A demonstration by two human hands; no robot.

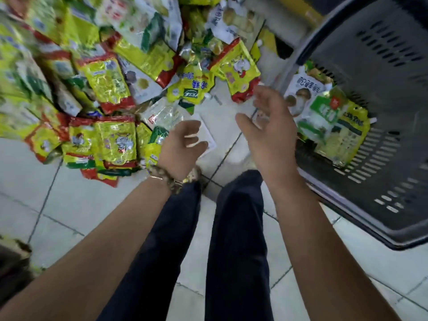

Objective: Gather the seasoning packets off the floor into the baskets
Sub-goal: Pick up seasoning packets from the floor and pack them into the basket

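Both hands empty: our left hand [183, 147] hangs with fingers loosely curled around nothing, and our right hand [271, 126] is spread and relaxed, also holding nothing, though its fingertips are motion-blurred. We have them side by side above the tiled floor [69, 193], apart from each other. The heap of seasoning packets [104, 89] lies on the floor ahead and to the left of the left hand, mostly yellow-green foil with red ends, overlapping each other. Nearest to the left hand is a clear packet [166, 115], just beyond the fingers; whether they touch it we cannot tell. A yellow-and-red packet [240, 72] sits just beyond the right hand's fingertips, at the right edge of the heap. The dark grey slotted basket [382, 177] stands on the floor just right of the right hand. It already holds a few packets [333, 126], white and green ones, piled at its near-left end, right beside that hand. A bead bracelet [171, 179] is on our left wrist, and dark trouser legs [236, 228] show below, between the forearms.
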